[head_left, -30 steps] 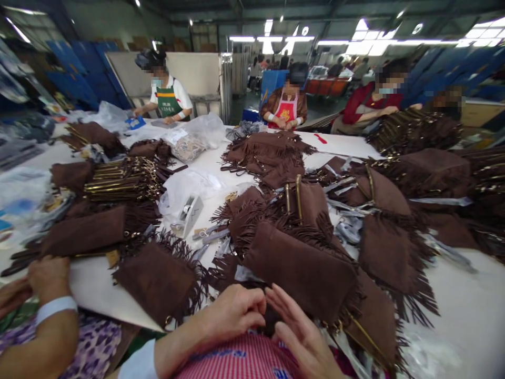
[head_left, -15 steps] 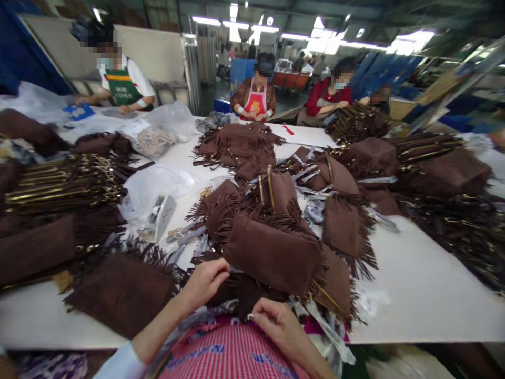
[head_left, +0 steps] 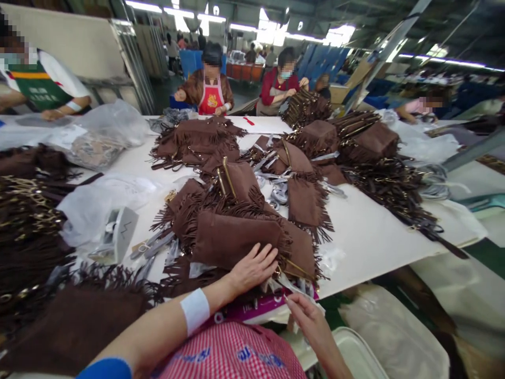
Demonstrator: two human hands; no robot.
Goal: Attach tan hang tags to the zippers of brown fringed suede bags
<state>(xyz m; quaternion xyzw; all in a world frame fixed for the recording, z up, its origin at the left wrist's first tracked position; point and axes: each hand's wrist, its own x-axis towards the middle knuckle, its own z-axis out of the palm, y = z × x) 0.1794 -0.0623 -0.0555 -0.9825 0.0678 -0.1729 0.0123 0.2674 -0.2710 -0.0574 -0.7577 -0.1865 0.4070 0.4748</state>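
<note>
My left hand lies flat, fingers apart, on the near edge of a brown fringed suede bag at the front of a heap of such bags. My right hand is below the table's edge, its thumb and fingers pinched on a thin clear plastic strip that hangs from under the bags. A white band wraps my left wrist. Loose fringe pieces lie under and left of my left hand.
The white table carries more piles of brown fringed bags and gold-trimmed stacks, clear plastic bags and a small white box. Several people in aprons work on the far side. A white bin stands at lower right.
The view has swung right. My left hand went from pinching dark fringe to lying flat on the brown bag. My right hand dropped below the table edge, pinching a plastic strip.
</note>
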